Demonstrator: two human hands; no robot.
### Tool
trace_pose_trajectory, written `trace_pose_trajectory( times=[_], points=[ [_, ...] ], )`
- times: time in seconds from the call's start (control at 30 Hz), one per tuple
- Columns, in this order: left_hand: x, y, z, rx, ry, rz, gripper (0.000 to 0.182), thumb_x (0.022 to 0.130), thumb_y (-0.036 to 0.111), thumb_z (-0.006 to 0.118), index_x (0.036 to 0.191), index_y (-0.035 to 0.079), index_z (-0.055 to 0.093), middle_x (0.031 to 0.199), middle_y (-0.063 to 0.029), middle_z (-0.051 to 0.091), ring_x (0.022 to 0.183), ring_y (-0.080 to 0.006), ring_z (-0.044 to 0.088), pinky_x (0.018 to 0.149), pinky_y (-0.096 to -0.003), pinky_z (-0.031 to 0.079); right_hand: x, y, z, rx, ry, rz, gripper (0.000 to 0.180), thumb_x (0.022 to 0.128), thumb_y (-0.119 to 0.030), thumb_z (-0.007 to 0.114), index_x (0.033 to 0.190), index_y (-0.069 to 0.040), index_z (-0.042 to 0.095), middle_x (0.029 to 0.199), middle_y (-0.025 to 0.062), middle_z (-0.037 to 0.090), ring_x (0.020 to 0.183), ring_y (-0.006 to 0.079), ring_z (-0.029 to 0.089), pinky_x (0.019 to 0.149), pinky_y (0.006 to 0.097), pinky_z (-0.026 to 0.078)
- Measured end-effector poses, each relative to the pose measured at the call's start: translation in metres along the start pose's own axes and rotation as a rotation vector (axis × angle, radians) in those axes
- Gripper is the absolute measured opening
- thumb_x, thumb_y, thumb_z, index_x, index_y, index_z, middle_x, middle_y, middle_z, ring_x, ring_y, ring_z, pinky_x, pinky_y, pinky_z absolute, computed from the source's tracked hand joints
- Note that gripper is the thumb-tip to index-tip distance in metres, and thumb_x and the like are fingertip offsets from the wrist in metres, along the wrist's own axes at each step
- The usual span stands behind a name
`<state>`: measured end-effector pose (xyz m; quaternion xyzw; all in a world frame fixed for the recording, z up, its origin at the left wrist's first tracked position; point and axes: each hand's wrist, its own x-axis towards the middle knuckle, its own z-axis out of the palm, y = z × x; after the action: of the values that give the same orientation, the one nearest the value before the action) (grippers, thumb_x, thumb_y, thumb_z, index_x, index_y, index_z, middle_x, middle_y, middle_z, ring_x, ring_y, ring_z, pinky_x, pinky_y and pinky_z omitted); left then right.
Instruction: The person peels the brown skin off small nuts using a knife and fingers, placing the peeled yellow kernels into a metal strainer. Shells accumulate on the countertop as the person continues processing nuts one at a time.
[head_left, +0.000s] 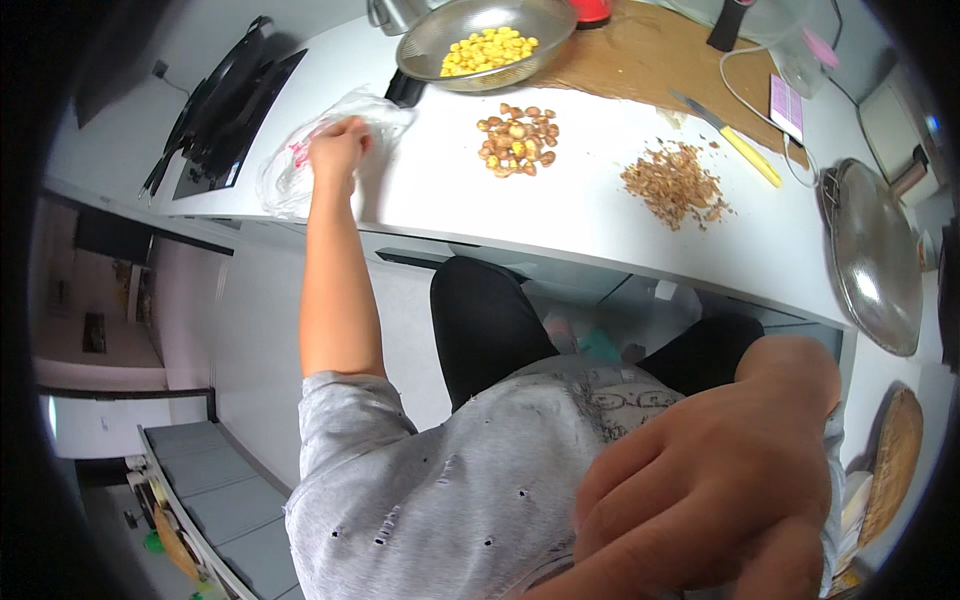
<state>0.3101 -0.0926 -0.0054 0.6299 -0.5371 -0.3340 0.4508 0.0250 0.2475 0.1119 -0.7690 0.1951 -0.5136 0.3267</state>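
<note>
My left hand (341, 146) is over a crumpled clear plastic bag (289, 169) with red print, at the left of the white countertop (442, 199). Its fingers are bent together; whether they grip the bag is unclear. Very close to the camera, at lower right, my right hand (712, 480) is raised in front of my grey shirt, its fingers curled and fingertips hidden. Between the bag and a heap of brown shell scraps (675, 184) sits a cluster of chestnuts (517, 140), mostly brown, some showing yellow. Behind them a metal mesh strainer (420, 56) contains peeled yellow chestnuts (487, 51).
A knife (750, 155) with a yellow handle lies partly on brown cardboard (637, 56), near a phone (786, 109) with a white cable. Black cookware (217, 97) stands on the left hob. On the right are a domed metal vessel (877, 255) and a brown board (892, 465).
</note>
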Motion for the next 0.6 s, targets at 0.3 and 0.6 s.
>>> trace_pose_trajectory(
  times=[0.3, 0.6],
  points=[
    [-0.092, 0.006, 0.072, 0.281, -0.187, 0.502, 0.025, 0.085, 0.005, 0.07, 0.109, 0.0, 0.069, 0.086, -0.0098, 0.069, 0.07, -0.0123, 0.059, 0.069, -0.0253, 0.05, -0.014, 0.043, -0.11, -0.579, -0.076, 0.212, 0.028, 0.086, -0.013, 0.064, 0.11, 0.001, 0.065, 0.094, 0.0115, 0.07, 0.08, 0.0192, 0.068, 0.071, 0.0312, 0.054],
    [-0.092, 0.0, 0.096, 0.137, -0.315, 0.504, 0.034, 0.084, -0.001, 0.068, 0.118, 0.003, 0.065, 0.095, -0.0101, 0.07, 0.076, -0.0121, 0.062, 0.073, -0.0251, 0.052, -0.078, 0.132, -0.27, -1.169, 0.033, 1.04, 0.029, 0.076, -0.011, 0.064, 0.101, 0.003, 0.065, 0.088, 0.0184, 0.069, 0.082, 0.0295, 0.066, 0.075, 0.0367, 0.051]
  ],
)
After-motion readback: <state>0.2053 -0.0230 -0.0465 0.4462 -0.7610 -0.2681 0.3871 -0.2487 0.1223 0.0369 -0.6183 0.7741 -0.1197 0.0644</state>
